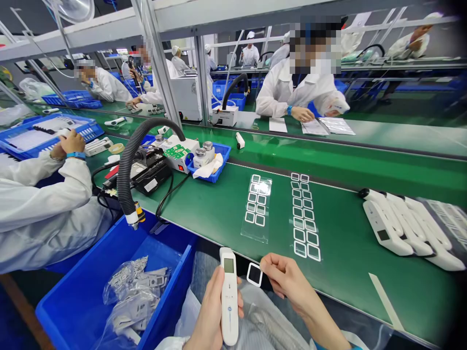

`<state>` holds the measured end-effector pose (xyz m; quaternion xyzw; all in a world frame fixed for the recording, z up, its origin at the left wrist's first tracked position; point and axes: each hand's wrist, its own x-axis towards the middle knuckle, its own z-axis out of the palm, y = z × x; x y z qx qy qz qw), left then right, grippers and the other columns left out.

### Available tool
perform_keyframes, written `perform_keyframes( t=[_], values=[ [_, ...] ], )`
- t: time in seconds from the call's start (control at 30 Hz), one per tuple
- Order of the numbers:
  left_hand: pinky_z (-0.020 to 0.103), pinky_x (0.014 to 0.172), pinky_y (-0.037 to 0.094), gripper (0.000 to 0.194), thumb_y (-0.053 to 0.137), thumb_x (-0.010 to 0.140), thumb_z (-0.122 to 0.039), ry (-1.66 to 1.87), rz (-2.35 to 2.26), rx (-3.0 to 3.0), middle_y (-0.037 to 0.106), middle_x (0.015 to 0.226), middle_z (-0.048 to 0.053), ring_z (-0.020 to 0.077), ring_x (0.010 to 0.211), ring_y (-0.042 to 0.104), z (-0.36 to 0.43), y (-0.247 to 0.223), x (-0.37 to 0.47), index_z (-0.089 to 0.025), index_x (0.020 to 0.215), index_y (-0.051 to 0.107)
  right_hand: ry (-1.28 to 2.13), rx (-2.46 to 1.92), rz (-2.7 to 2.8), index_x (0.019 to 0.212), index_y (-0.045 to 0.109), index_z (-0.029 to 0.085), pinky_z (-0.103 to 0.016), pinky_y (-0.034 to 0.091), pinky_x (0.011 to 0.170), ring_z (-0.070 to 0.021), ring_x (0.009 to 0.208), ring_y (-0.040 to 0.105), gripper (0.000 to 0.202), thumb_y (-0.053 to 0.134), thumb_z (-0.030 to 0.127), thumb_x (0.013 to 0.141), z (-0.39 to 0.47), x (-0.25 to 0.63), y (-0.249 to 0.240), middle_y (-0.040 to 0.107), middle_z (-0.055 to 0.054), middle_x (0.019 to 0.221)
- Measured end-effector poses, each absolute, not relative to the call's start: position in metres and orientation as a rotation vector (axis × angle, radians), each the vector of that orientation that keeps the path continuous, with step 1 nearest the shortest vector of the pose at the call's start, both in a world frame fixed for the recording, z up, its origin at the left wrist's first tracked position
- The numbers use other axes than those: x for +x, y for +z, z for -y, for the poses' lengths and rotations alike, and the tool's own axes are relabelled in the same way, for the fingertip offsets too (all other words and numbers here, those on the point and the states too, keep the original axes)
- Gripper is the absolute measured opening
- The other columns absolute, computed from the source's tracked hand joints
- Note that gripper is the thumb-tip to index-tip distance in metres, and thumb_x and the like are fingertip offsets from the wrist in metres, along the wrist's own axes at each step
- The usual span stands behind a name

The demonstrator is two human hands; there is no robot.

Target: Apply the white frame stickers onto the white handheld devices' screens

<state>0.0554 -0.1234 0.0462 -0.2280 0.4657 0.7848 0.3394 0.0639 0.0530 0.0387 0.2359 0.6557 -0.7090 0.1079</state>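
Note:
In the head view my left hand (211,311) is wrapped round a white handheld thermometer (229,321), held upright with its small grey screen facing me. My right hand (286,277) pinches the edge of a white-framed screen cover (254,274) between thumb and fingertips. The cover is just right of the thermometer and apart from it. Beyond, on the green bench, lie two clear sheets bearing similar covers: a shorter sheet (255,231) and a longer double row (298,222).
Several white thermometers (383,228) lie at the right, near a pale strip (386,301). A blue bin (58,296) with bagged parts stands lower left. A black flexible hose (126,170) arches above it. A blue tray (222,165) holds jars. Co-workers sit left and across.

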Motion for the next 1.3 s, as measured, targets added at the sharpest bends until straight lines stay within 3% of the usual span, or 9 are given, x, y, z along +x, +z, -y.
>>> perform_keyframes(
  t=[0.27, 0.5, 0.67, 1.0, 1.2, 1.3],
  values=[
    [0.022, 0.045, 0.041, 0.059, 0.067, 0.068, -0.069, 2.028, -1.192, -0.594, 0.061, 0.053, 0.002, 0.0106, 0.044, 0.051, 0.124, 0.038, 0.059, -0.014, 0.088, 0.06, -2.055, 0.625, -1.966, 0.062, 0.05, 0.02, -0.021, 0.016, 0.035, -0.0038, 0.034, 0.02, 0.039, 0.067, 0.054, 0.071, -0.054, 0.066, 0.032, 0.027, 0.012, 0.043],
    [0.022, 0.042, 0.04, 0.059, 0.064, 0.07, -0.07, 1.988, -1.179, -0.551, 0.061, 0.054, 0.001, 0.0112, 0.041, 0.052, 0.123, 0.036, 0.064, -0.014, 0.087, 0.06, -2.01, 0.399, -2.11, 0.067, 0.052, 0.02, -0.022, 0.027, 0.042, -0.0077, 0.043, 0.032, 0.039, 0.061, 0.056, 0.081, -0.044, 0.064, 0.047, 0.037, 0.008, 0.05],
    [0.023, 0.04, 0.039, 0.062, 0.066, 0.067, -0.07, 1.962, -1.176, -0.564, 0.061, 0.055, 0.001, 0.0123, 0.04, 0.052, 0.119, 0.038, 0.067, -0.013, 0.091, 0.06, -1.999, 0.265, -2.231, 0.069, 0.053, 0.019, -0.023, 0.033, 0.053, -0.0107, 0.055, 0.04, 0.035, 0.054, 0.047, 0.089, -0.032, 0.06, 0.053, 0.048, 0.004, 0.058],
    [0.022, 0.04, 0.037, 0.062, 0.062, 0.07, -0.071, 1.934, -1.189, -0.531, 0.06, 0.051, 0.001, 0.0121, 0.038, 0.051, 0.118, 0.035, 0.065, -0.012, 0.091, 0.059, -1.726, 0.092, -2.538, 0.076, 0.051, 0.02, -0.025, 0.033, 0.053, -0.0117, 0.052, 0.043, 0.03, 0.039, 0.034, 0.1, -0.026, 0.065, 0.045, 0.052, 0.003, 0.058],
    [0.021, 0.039, 0.036, 0.059, 0.063, 0.068, -0.071, 1.938, -1.211, -0.581, 0.058, 0.046, -0.001, 0.0111, 0.037, 0.048, 0.118, 0.027, 0.065, -0.017, 0.091, 0.053, -1.202, -0.326, -3.184, 0.112, 0.063, 0.016, -0.03, 0.039, 0.06, -0.0168, 0.063, 0.053, 0.025, 0.042, 0.02, 0.098, -0.023, 0.086, 0.023, 0.056, -0.003, 0.072],
    [0.021, 0.038, 0.037, 0.056, 0.059, 0.072, -0.07, 1.941, -1.232, -0.523, 0.058, 0.049, -0.002, 0.0108, 0.037, 0.047, 0.119, 0.026, 0.063, -0.017, 0.088, 0.052, -1.315, -0.414, -3.125, 0.124, 0.059, 0.018, -0.029, 0.042, 0.061, -0.0167, 0.067, 0.054, 0.031, 0.043, 0.016, 0.097, -0.026, 0.092, 0.02, 0.057, -0.003, 0.076]
  ],
)
